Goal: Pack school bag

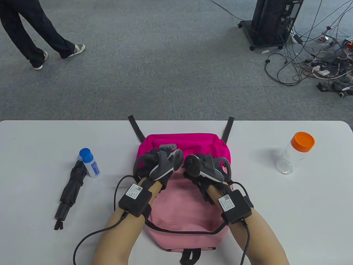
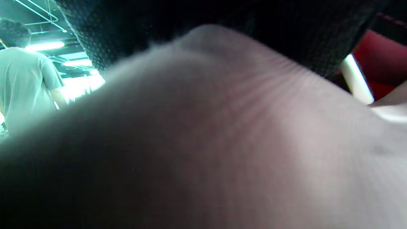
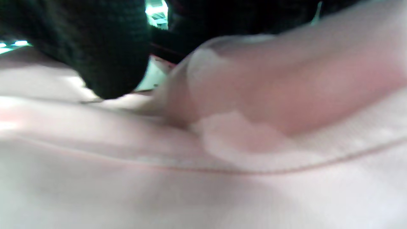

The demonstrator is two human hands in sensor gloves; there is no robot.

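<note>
Pink school bag [image 1: 190, 204] lying flat at table [image 1: 303, 209] middle, left hand [image 1: 154, 165] and right hand [image 1: 206, 168] side by side on its upper part, fingers hidden under trackers, grasp cannot be told.

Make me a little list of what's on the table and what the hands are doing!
bag: pink backpack lying flat mid-table
left hand: on the bag's upper part, fingers hidden
right hand: on the bag's upper part, fingers hidden
left of bag: folded black umbrella, and a small bottle with blue cap touching it
right of bag: clear jar with orange lid, standing upright
packed yet: these three items still outside the bag
</note>
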